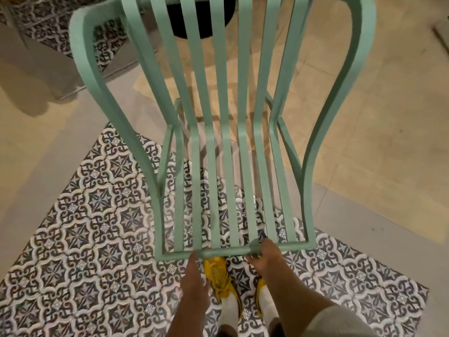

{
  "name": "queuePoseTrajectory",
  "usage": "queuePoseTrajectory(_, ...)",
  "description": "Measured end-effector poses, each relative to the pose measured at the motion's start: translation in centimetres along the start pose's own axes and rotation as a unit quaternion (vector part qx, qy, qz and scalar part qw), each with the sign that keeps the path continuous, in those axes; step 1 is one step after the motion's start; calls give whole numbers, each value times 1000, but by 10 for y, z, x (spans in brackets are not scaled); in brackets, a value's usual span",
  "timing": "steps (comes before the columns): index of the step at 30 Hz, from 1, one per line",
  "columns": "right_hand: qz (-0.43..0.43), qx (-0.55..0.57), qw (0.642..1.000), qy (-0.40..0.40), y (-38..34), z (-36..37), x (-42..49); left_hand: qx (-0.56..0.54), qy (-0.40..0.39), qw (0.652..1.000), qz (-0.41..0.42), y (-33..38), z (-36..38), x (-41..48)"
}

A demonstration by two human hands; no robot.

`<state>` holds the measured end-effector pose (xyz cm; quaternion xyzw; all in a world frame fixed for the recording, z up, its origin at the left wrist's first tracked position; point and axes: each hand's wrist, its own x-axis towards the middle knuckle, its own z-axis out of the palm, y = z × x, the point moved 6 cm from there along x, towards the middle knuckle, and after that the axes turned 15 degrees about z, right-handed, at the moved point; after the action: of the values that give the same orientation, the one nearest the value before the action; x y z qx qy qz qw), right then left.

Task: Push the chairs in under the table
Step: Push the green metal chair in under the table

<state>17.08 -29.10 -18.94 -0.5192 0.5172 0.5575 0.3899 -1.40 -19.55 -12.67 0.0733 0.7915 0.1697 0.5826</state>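
A mint-green metal chair [218, 132] with long vertical slats fills the middle of the head view, seen from behind and above. Its top rail [226, 251] lies nearest to me. My right hand [264, 255] is wrapped around that rail right of centre. My left hand [194, 273] reaches the rail left of centre, its fingertips on the bar. Past the slats at the top, a dark round shape [201, 23] shows; I cannot tell whether it belongs to the table.
My feet in yellow shoes [216, 276] stand just behind the chair on black-and-white patterned tiles [97, 227]. Beige floor tiles [364, 105] spread to the right and ahead. Thin metal furniture legs [73, 93] stand at the upper left.
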Motion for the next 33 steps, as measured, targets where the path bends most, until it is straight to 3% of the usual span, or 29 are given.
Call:
queuePoseTrajectory(1,1,12,1000,4,-1,-1,0,9,-27,999,43,-3,6,1)
queuePoseTrajectory(4,27,99,994,32,-4,-5,-4,-28,-85,996,19,-8,29,4)
queuePoseTrajectory(9,8,89,995,34,-6,-1,-21,-70,-69,995,-13,6,38,21)
queuePoseTrajectory(13,-46,83,995,31,-10,3,-52,-79,-114,990,10,20,39,-2)
queuePoseTrajectory(21,-153,-5,988,4,-34,5,-160,5,-115,985,130,96,40,-102)
queuePoseTrajectory(27,-151,-36,988,18,-21,-5,-247,22,-166,973,158,129,12,-183)
queuePoseTrajectory(29,-143,-46,988,29,-11,-13,-274,102,-173,963,178,134,-9,-205)
queuePoseTrajectory(31,-135,-49,989,43,0,-24,-291,289,-168,912,238,139,-34,-219)
queuePoseTrajectory(32,-131,-51,989,42,5,-27,-297,403,-150,853,296,145,-44,-223)
queuePoseTrajectory(33,-131,-52,989,38,9,-29,-304,505,-125,766,378,157,-48,-233)
